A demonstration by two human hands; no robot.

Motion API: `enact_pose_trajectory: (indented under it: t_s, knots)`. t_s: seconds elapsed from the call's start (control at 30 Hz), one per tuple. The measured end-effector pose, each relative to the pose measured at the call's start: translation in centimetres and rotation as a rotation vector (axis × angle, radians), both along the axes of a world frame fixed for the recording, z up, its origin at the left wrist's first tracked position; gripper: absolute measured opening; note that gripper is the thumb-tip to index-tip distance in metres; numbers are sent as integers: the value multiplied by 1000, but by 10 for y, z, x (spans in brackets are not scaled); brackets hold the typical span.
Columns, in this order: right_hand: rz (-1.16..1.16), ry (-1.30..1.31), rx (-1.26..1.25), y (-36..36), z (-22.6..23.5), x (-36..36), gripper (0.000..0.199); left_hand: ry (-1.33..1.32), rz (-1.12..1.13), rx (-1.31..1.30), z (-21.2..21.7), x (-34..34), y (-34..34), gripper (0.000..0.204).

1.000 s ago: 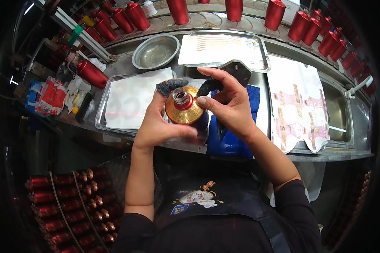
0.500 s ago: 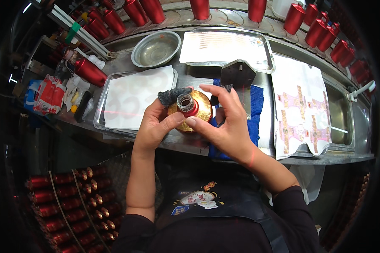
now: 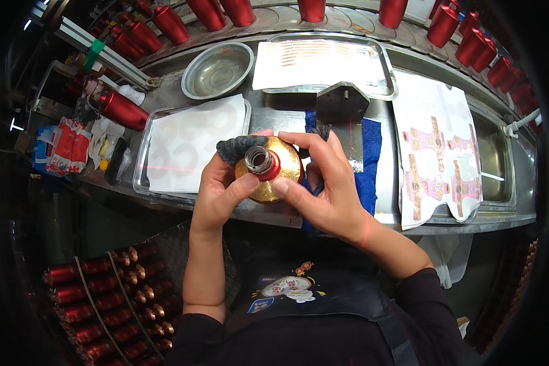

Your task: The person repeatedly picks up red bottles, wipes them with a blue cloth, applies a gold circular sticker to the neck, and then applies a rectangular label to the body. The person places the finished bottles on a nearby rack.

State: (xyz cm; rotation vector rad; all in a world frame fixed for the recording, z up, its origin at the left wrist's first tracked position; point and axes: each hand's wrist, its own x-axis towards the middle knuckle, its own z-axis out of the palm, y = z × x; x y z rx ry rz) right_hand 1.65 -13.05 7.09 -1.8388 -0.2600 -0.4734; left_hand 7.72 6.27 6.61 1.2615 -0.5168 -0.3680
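Note:
A bottle (image 3: 287, 157) with a shiny gold shoulder, a red collar and a bare, threaded clear-glass neck is between my hands above the bench's near edge. My left hand (image 3: 215, 198) grips its left side, thumb on the gold shoulder near the neck. From the right, my right hand (image 3: 332, 198) curves round it, thumb tip on the shoulder and index finger at the far rim. The mouth is uncapped and tilts slightly left. Dark knitted covers (image 3: 241, 148) wrap some fingers on both hands. The bottle's lower body is hidden.
A metal basin (image 3: 218, 72) and trays of white sheets (image 3: 195, 143) lie behind. A dark angled metal block (image 3: 341, 104) stands by a blue cloth (image 3: 371, 143). Printed label sheets (image 3: 436, 91) lie beside a sink (image 3: 499, 177). Red bottles (image 3: 390, 13) line a conveyor; more are stacked lower left.
The bottle's neck has shifted slightly left and toward me, tilting a little more. My right thumb sits farther from the neck. Red bottles on the conveyor have moved right.

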Motion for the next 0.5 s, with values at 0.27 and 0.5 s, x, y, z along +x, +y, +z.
enact_pose_trajectory:
  t_s: [0.27,0.5]
  knots:
    - [4,28,43,-2,-2,0,49,-11,-2,28,1,-1,-1,55]
    - [32,24,55,-3,-5,0,51,-15,16,33,-1,-1,-2,53]
